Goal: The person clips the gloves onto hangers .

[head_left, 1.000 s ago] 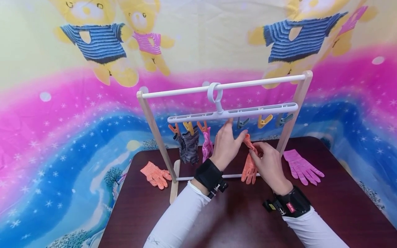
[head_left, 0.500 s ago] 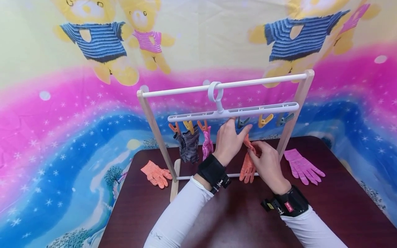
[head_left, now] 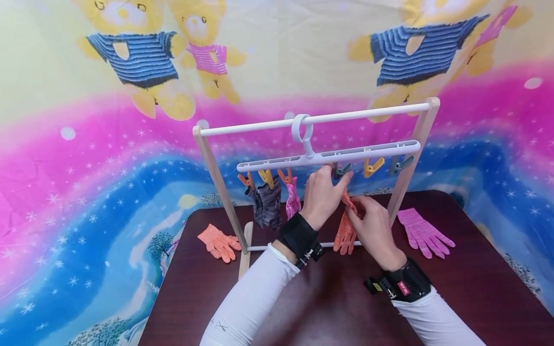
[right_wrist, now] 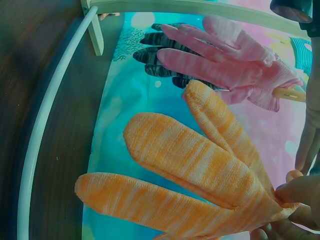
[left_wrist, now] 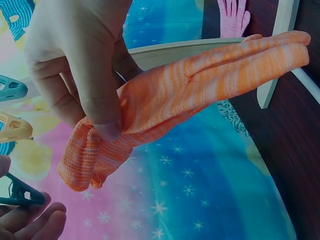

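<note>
My left hand (head_left: 321, 196) is up at the hanger's grey-green clip (head_left: 342, 170), thumb and fingers pinching it from both sides; that clip (left_wrist: 22, 194) also shows in the left wrist view. Just below, my right hand (head_left: 375, 229) pinches an orange striped glove (head_left: 345, 235) near its cuff. The glove's fingers dangle downward, and its folded cuff end points up toward the clip in the head view. The white hanger (head_left: 368, 153) hooks by its ring over the rack's top bar (head_left: 363, 115).
Left on the hanger, clips hold a dark grey glove (head_left: 267, 206) and a pink glove (head_left: 293, 198). A yellow clip (head_left: 373, 167) and another grey-green clip (head_left: 402, 165) hang at right. An orange glove (head_left: 219, 243) and a pink glove (head_left: 426, 233) lie on the table (head_left: 337, 307).
My left hand has risen slightly, its thumb now on the grey-green clip. The hanger's right end has tipped up a little. My right hand keeps its grip on the orange glove.
</note>
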`<control>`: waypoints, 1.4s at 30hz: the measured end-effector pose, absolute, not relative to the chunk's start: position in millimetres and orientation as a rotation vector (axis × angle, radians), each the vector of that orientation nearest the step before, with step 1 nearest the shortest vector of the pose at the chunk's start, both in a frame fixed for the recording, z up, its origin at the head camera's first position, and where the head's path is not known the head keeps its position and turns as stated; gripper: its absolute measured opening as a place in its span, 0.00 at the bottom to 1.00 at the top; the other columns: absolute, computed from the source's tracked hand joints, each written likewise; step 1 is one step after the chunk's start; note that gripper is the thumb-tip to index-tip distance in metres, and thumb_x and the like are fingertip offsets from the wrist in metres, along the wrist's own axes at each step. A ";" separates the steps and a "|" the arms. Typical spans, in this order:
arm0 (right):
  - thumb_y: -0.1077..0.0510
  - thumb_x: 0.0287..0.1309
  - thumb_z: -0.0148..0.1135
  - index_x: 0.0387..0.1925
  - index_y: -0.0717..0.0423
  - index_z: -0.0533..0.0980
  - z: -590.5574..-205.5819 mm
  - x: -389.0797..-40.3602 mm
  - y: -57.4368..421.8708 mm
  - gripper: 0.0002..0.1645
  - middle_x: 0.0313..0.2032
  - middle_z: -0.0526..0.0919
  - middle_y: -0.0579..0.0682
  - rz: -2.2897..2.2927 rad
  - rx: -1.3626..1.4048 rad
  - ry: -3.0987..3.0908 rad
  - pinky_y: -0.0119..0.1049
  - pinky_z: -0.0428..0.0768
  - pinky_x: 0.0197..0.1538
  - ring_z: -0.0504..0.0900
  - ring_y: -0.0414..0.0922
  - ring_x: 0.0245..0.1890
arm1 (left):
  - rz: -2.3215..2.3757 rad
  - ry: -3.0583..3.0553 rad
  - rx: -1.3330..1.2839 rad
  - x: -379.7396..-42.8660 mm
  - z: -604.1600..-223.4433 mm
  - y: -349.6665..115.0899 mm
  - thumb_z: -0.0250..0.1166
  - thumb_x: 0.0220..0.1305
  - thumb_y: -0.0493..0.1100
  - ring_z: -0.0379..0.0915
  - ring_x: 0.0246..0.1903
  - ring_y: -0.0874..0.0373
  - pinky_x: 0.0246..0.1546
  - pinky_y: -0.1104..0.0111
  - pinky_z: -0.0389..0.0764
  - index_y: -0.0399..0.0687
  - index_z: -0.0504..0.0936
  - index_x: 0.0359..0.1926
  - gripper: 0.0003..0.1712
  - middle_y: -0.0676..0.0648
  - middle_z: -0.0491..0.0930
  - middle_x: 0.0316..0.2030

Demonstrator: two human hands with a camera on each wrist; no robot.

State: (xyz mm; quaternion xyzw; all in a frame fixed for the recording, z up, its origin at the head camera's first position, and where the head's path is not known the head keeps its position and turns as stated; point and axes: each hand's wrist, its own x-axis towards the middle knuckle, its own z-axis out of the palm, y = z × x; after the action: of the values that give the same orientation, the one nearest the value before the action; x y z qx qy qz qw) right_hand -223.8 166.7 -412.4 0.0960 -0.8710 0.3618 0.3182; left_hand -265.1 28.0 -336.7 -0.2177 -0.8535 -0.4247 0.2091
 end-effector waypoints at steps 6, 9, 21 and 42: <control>0.63 0.59 0.69 0.47 0.62 0.83 -412.1 -223.1 166.4 0.13 0.36 0.88 0.58 0.945 0.263 -2.289 0.47 0.79 0.38 0.84 0.50 0.33 | -1.175 -2.362 -0.609 -264.9 -337.1 29.1 0.68 0.67 0.54 0.64 0.16 0.63 0.19 0.76 0.57 0.45 0.79 0.53 0.22 0.52 0.65 0.18; 0.64 0.59 0.69 0.46 0.62 0.83 -412.0 -223.2 166.2 0.13 0.36 0.88 0.58 0.946 0.261 -2.287 0.45 0.77 0.37 0.83 0.50 0.32 | -1.175 -2.356 -0.603 -264.9 -337.4 29.9 0.70 0.64 0.54 0.68 0.18 0.66 0.18 0.78 0.60 0.45 0.80 0.54 0.24 0.52 0.71 0.19; 0.65 0.58 0.69 0.46 0.64 0.83 -408.9 -222.0 165.6 0.13 0.37 0.88 0.60 0.956 0.240 -2.290 0.45 0.76 0.37 0.84 0.54 0.33 | -1.145 -2.343 -0.609 -264.9 -336.8 27.3 0.69 0.65 0.53 0.61 0.15 0.63 0.18 0.76 0.55 0.45 0.82 0.47 0.18 0.52 0.64 0.16; 0.65 0.58 0.70 0.45 0.62 0.84 -403.8 -220.5 160.2 0.12 0.35 0.87 0.56 0.996 0.247 -2.222 0.32 0.76 0.34 0.83 0.48 0.30 | -1.031 -2.394 -0.601 -266.5 -334.6 26.8 0.63 0.71 0.54 0.65 0.15 0.64 0.18 0.77 0.56 0.46 0.79 0.35 0.16 0.53 0.65 0.16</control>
State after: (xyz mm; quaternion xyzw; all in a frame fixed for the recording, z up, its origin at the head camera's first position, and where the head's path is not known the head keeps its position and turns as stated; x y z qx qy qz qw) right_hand -220.5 160.2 -403.8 0.0949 -0.8536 0.3828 0.3402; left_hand -266.5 26.8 -334.6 -0.2188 -0.8706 -0.3749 0.2314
